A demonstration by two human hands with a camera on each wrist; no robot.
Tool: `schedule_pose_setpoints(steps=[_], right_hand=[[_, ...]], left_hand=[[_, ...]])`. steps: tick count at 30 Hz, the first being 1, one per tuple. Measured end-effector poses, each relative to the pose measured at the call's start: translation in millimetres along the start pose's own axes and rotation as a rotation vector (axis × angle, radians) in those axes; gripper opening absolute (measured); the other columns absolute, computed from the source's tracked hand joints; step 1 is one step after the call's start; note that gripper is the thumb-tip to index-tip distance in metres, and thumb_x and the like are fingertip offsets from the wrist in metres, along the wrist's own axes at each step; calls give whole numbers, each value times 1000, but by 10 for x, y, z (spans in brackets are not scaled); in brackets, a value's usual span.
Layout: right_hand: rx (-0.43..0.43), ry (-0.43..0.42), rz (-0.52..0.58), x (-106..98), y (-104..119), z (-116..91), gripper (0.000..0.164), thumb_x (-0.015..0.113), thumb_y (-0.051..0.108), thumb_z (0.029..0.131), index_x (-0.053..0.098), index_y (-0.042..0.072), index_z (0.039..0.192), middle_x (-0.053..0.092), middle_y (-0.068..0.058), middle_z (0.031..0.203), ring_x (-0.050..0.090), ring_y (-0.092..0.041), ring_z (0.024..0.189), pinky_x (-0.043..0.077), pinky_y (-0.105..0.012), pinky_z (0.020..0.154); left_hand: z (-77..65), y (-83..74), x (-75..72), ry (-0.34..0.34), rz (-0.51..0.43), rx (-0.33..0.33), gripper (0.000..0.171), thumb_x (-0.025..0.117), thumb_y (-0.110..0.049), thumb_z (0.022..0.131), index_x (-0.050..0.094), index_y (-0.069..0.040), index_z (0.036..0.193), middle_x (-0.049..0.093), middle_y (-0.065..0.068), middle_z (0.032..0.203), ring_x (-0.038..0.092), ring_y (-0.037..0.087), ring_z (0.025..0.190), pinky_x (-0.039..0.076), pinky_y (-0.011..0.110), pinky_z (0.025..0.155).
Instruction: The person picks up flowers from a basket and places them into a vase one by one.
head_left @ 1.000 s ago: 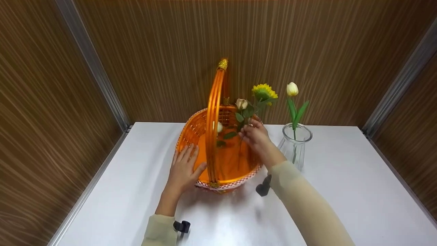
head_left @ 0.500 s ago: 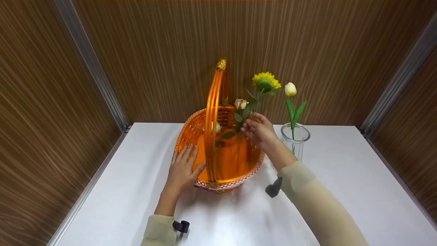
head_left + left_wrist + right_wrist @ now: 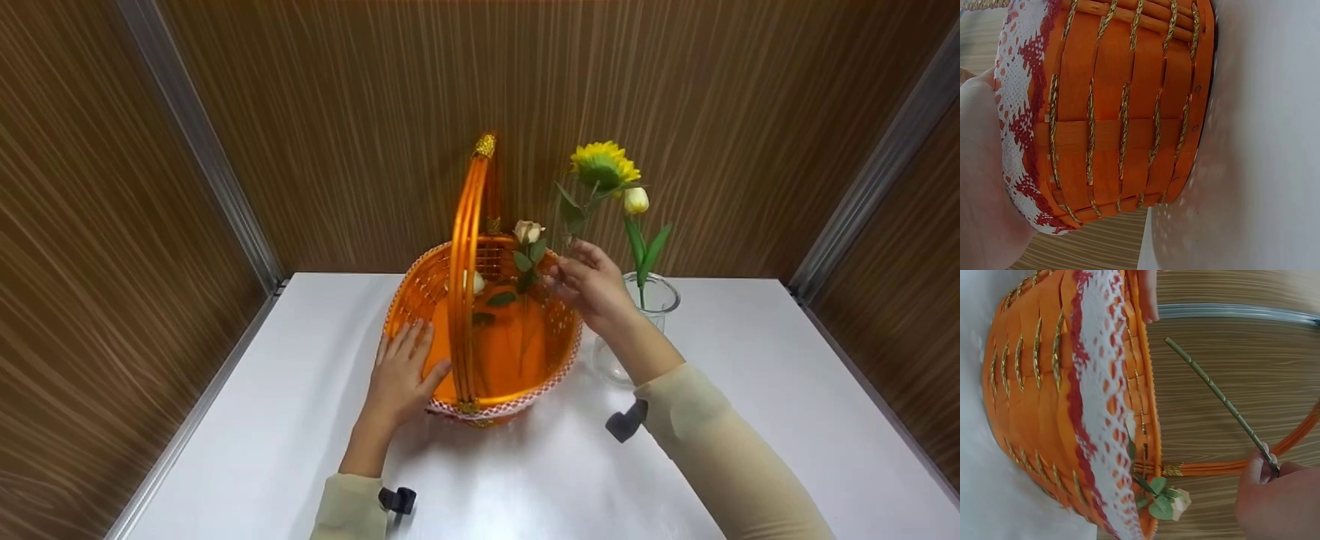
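Sunflower (image 3: 604,163): yellow petals, green back of the head towards the camera. It is in the air, held above and beyond the right part of the basket's rim. In the right wrist view its stem (image 3: 1213,386) runs straight out from the grip; the cut end hangs free, apart from the rim. In the head view the bloom sits just above the tulip; whether the two touch cannot be told.

Right hand (image 3: 594,289): pinches the sunflower's stem between thumb and fingers, at the right rim of the basket in the head view.

Left hand (image 3: 401,376): fingers straight, laid on the left rim of the basket; thumb apart from the fingers.

Basket (image 3: 560,326): orange, woven, gold cord through the outer slats, white and red lace trim along the rim. Stands upright on the tabletop. A tall arched handle (image 3: 463,277) spans it, gold wrap at the top.

Inside the basket: a cream rose (image 3: 529,232), its head leaning at the back rim; a white bloom (image 3: 475,283) lower down, partly behind the handle.

Right of the basket: clear glass vase (image 3: 678,298) holding one white tulip (image 3: 636,200), its lower part partly covered by the right arm.

Tabletop (image 3: 757,420): white. Wood-grain panels (image 3: 337,112) stand around it.
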State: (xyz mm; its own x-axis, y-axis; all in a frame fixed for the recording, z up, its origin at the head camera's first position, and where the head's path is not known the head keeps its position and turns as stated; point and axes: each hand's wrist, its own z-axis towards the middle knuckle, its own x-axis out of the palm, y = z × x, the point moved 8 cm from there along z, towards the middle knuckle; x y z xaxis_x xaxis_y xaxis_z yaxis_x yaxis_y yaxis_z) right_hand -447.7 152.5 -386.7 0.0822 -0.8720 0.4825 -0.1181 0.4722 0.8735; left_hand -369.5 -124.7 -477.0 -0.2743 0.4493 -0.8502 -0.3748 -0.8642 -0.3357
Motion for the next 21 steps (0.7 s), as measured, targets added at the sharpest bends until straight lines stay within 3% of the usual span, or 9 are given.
schedule_pose_setpoints(steps=[12,21], right_hand=[[-37,-18,-17,-185,311,-170,53,54,2,101,30,14,147,48,-10,117,59,-21,97,53,-37,99],[-72,-18,22,-335,445,-250,44,56,1,100,35,12,137,47,-11,117,60,-20,94,56,-32,93]], left_hand=[[12,3,-25,-21,-2,11,71,44,-54,101,36,-9,155,37,16,158,29,36,149,9,57,122],[10,14,2,-6,-2,-5,72,43,-56,100,36,-9,155,35,14,160,28,35,149,7,57,123]])
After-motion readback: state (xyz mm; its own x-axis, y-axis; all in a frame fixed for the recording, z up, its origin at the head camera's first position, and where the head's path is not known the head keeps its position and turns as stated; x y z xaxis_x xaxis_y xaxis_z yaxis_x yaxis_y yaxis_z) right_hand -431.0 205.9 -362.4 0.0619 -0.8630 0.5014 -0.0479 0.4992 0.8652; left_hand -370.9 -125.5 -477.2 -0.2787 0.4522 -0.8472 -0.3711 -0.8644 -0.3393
